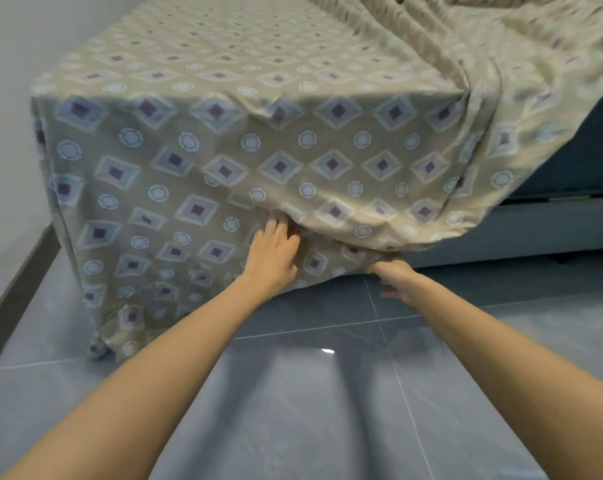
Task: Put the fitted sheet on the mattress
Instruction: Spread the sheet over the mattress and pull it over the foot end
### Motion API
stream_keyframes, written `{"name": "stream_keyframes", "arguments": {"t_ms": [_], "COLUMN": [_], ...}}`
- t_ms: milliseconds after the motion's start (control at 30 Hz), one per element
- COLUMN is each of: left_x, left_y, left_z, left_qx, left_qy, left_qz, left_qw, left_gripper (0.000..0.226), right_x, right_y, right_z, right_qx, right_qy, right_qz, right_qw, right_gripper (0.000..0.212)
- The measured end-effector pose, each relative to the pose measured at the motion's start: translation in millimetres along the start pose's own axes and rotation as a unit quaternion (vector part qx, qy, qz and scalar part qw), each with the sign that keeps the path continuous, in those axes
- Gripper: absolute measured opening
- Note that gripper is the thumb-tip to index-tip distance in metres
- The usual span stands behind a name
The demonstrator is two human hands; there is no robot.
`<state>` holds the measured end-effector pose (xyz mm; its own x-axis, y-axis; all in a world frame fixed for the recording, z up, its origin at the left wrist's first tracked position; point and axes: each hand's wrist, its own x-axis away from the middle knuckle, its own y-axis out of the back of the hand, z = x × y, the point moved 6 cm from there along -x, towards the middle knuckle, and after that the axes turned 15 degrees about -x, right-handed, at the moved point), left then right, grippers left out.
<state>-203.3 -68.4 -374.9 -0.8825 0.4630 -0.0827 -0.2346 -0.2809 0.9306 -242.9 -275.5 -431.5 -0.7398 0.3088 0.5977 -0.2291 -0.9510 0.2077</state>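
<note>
**Hands at the sheet's hanging hem, end of the mattress**

Sheet (244,147), beige with diamond and circle print, drapes over the near end of the mattress (570,133) and falls down its end face almost to the grey tiled floor (328,393); on top of the mattress it lies fairly smooth on the side nearest the wall (5,98), and bunches in loose folds toward the far right; beyond those folds a dark blue side of the mattress shows uncovered, with the pale bed base (522,230) below it. Left hand (272,252) presses against the end face of the mattress, fingers curled into a fold of the cloth where the lower hem puffs outward; whether it truly pinches the fabric I cannot tell. Right hand (395,275) reaches under that puffed hem at the mattress's lower edge; its fingertips are hidden by the cloth and blurred, so its grip cannot be told. Both forearms are bare and stretch forward above the floor.
</note>
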Motion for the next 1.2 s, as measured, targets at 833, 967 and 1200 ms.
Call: {"name": "stream_keyframes", "arguments": {"t_ms": [833, 967, 1200], "left_x": [10.1, 11.5, 11.4], "left_y": [7.9, 5.4, -3.6], "left_z": [-49.9, -49.0, -62.1], "left_qx": [-0.087, -0.077, -0.079], "left_qy": [-0.027, -0.034, -0.045], "left_qz": [-0.033, -0.001, 0.038], "left_qw": [0.995, 0.996, 0.995], "left_gripper": [0.038, 0.031, 0.069], "right_x": [9.2, 8.4, 3.8], "right_y": [2.8, 16.7, 12.0], "right_z": [-9.8, -47.7, -90.9], "right_qx": [-0.625, -0.575, -0.590], "right_qy": [-0.001, -0.025, -0.075], "right_qz": [0.111, 0.067, -0.020], "right_qw": [0.773, 0.815, 0.804], "right_gripper": [0.034, 0.031, 0.056]}}
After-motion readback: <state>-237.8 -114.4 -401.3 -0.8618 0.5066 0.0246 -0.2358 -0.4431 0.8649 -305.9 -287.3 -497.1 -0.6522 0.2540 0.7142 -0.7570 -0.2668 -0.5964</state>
